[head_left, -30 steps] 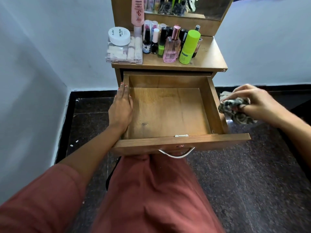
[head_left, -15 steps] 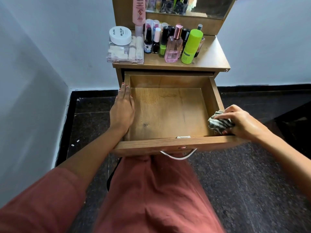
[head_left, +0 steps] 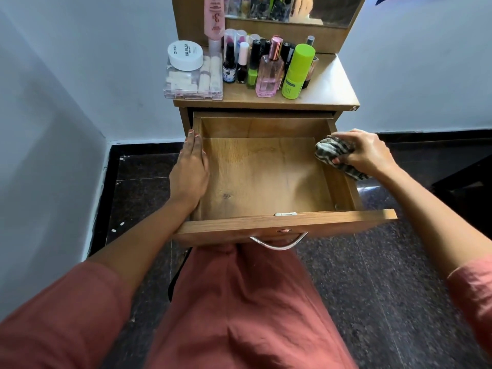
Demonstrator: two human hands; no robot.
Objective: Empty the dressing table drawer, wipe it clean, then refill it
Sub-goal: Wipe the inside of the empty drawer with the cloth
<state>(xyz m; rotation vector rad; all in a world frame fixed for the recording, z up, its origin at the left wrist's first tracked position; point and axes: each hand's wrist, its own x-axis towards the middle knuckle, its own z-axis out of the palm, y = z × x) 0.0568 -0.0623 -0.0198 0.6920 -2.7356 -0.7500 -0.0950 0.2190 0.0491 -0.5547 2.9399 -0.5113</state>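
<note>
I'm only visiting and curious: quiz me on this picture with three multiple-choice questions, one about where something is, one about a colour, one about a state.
1. Where is the striped cloth?
A. Folded on the person's lap
B. At the right side wall of the drawer, gripped by the right hand
C. On the floor

2. What colour is the tall capped bottle beside the pink perfume bottle on the tabletop?
A. Red
B. Lime green
C. Blue

3. What state is the drawer in?
A. Shut
B. Open and full of bottles
C. Pulled open, its wooden bottom bare

Answers:
1 B: the right hand's fingers curl round the cloth at that wall.
2 B: its cap and body are both lime green.
3 C: only bare wood shows inside, and the left hand rests flat on the left wall.
</note>
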